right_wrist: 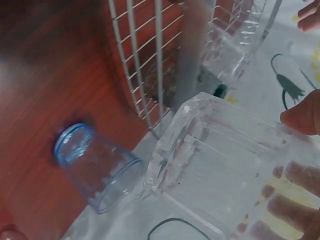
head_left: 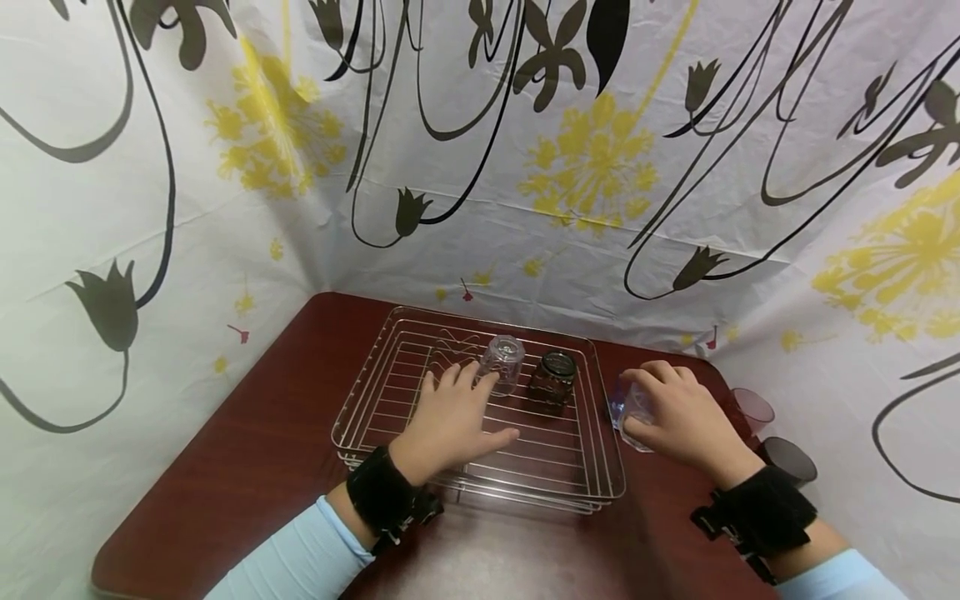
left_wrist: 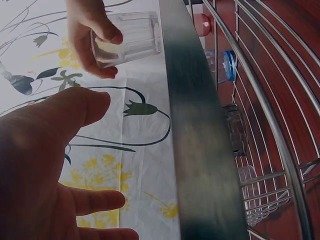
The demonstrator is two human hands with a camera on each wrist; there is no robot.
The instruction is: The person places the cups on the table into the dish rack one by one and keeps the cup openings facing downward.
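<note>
My right hand grips a clear, thick-based glass, thumb on one side and fingers on the other. It hangs just right of the wire dish rack, its heavy base toward the table. My left hand is over the rack, fingers spread and nothing in them. Beyond those fingertips a clear glass stands upside down in the rack. A dark green glass sits to its right. On the table beside the rack, a blue-tinted glass is partly hidden behind the held one in the head view.
At the right of the dark red table stand a red glass and a grey one, close to the patterned curtain. The curtain hangs around the table's back and sides. The rack's raised wire rim borders its glasses.
</note>
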